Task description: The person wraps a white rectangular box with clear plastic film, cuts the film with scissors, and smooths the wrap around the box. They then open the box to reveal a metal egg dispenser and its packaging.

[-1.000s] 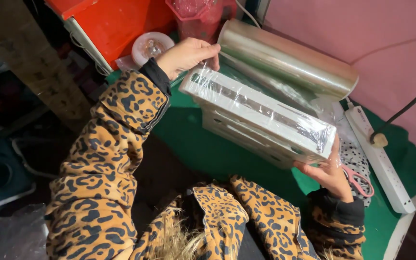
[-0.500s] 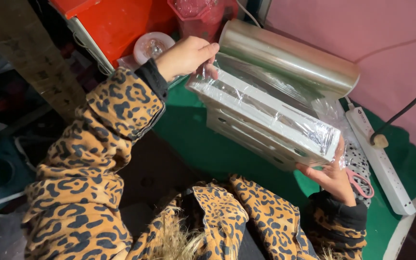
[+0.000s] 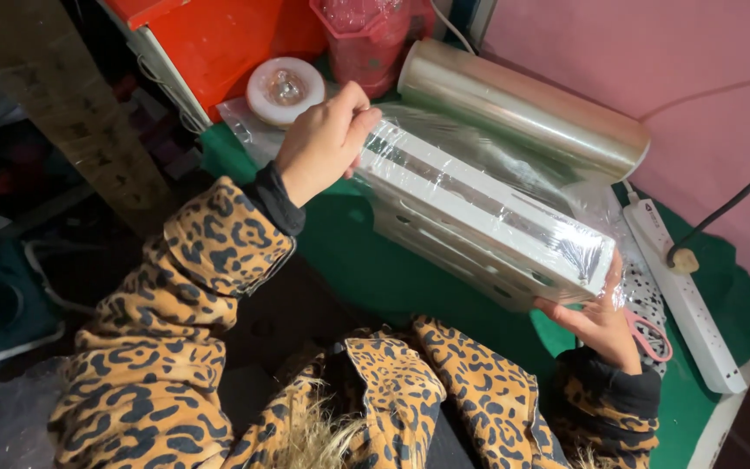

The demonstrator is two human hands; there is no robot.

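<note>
I log the green bench [image 3: 366,269] first, running under everything from the upper left to the lower right. On it, at the back against the pink wall, lies the roll of clear film [image 3: 523,108], with its sheet drawn forward over the long white box [image 3: 488,221]. The box is held just above the bench surface, its long axis slanting from upper left, near the roll's end, down to lower right.

Left hand [image 3: 323,143]: fingers curled together and pressed on the upper-left end of the box, pinning film there. Right hand [image 3: 601,326]: fingers cupped under and against the lower-right end, bearing it. Each hand sits at one end, so the box spans between them; neither is nearer its middle.

Smaller items: a white power strip [image 3: 687,304] at the right edge, a round white lamp-like disc [image 3: 284,87] behind the left hand, pink-handled scissors [image 3: 648,334] partly behind the right hand.

Hidden: the box's underside and far face, both thumbs, and where the film ends beneath.
</note>
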